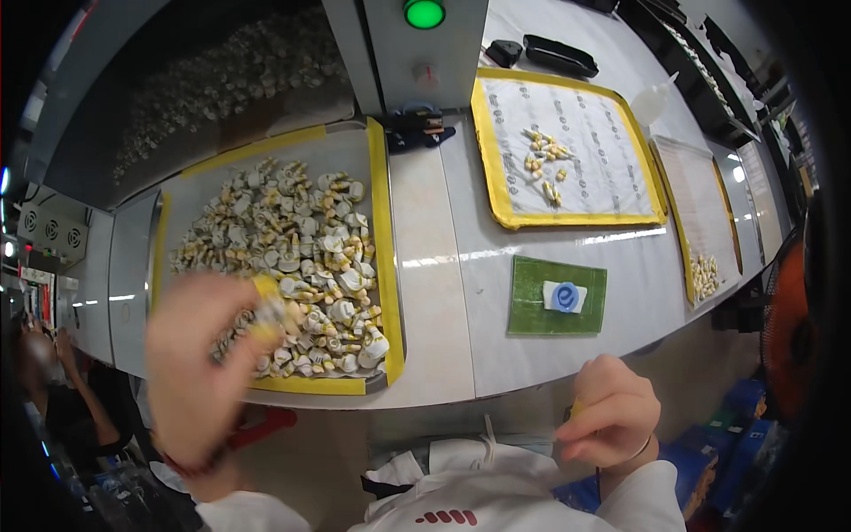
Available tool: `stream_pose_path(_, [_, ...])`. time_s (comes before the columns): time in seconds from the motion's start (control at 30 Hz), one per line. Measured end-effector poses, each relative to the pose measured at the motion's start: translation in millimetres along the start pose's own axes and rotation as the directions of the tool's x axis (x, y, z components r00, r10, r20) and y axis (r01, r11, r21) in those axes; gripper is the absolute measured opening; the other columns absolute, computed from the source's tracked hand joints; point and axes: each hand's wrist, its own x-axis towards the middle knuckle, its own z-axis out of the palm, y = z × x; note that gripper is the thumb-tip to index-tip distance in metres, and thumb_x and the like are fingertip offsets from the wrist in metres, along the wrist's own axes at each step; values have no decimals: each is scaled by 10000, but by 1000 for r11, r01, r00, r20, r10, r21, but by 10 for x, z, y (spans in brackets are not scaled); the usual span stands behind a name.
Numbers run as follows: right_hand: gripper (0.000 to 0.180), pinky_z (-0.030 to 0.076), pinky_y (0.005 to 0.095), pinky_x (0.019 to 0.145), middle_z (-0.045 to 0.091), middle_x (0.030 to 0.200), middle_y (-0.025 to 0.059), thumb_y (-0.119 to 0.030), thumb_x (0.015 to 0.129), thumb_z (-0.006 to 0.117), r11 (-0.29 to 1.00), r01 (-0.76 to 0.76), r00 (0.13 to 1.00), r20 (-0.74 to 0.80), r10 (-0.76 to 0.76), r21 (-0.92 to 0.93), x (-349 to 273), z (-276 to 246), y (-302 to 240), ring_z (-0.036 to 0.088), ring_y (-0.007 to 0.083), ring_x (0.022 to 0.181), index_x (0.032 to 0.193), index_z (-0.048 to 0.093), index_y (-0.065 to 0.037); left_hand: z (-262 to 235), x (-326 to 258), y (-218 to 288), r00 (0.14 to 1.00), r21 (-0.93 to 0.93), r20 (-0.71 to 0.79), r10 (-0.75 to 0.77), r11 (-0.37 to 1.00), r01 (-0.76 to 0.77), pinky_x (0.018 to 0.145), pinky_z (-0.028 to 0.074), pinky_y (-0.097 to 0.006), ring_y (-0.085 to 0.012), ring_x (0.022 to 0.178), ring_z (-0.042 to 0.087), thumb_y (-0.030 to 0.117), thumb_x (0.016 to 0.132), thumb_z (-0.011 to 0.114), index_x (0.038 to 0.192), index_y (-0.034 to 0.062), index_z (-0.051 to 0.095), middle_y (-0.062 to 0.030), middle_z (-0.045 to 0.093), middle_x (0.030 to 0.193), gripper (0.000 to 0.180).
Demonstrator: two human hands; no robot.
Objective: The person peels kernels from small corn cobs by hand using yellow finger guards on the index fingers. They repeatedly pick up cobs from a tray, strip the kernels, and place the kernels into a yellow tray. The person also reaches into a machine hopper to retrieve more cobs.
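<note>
My left hand (pixel 199 341) is raised over the near corner of the left tray (pixel 379 222) and it is blurred. Its fingers are closed around one small white and yellow part (pixel 268 312), which is just above the heap. My right hand (pixel 612 410) is low, in front of the table edge (pixel 443 390) and near my white sleeve (pixel 643 501). Its fingers are pinched together on something small and yellow (pixel 577 410); I cannot tell what this thing is.

The left tray has a yellow border and it is filled with a heap of parts (pixel 301 257), white with yellow, lying in all directions. To the right of this tray, on the bare table, lies a green mat (pixel 532 306) with a small white and blue patch (pixel 564 297) on it. Behind the mat is a second tray (pixel 496 177) with yellow border and a white sheet inside, and a few parts (pixel 545 160) lie there near the middle. Further right is a third tray (pixel 700 213), with a small pile of parts (pixel 705 275) at its near end. A white squeeze bottle (pixel 654 99) stands between these two trays. At the back is a grey machine (pixel 399 53) with a green lamp (pixel 424 12).
</note>
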Motion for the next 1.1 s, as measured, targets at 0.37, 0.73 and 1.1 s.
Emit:
stream_pose_path(0.37, [129, 398, 245, 526, 609, 687, 30, -35, 689, 741, 986, -124, 992, 1, 125, -107, -151, -362, -236, 522, 135, 601, 808, 695, -56, 417, 1633, -2567, 994, 387, -95, -57, 918, 90, 819, 470, -408, -338, 938, 603, 189, 800, 626, 1071, 48, 621, -179, 633, 1010, 305])
stream_pose_path(0.73, [33, 455, 340, 625, 578, 713, 84, -87, 778, 632, 778, -105, 982, 61, 181, -620, 345, -1001, -61, 573, 243, 681, 780, 612, -61, 250, 1478, -2153, 952, 65, -221, -211, 971, 230, 796, 462, -390, -376, 926, 580, 81, 808, 582, 1010, -3, 624, -214, 607, 1000, 223])
stream_pose_path(1.1, [153, 469, 386, 799, 618, 901, 176, -36, 733, 582, 667, -91, 916, 201, 348, -739, 1497, -921, 824, 594, 326, 894, 874, 641, -28, 32, -288, 388, 795, -916, 393, 463, 271, 295, 583, 497, -309, -266, 655, 626, -8, 672, 711, 712, -66, 655, -192, 651, 763, 90])
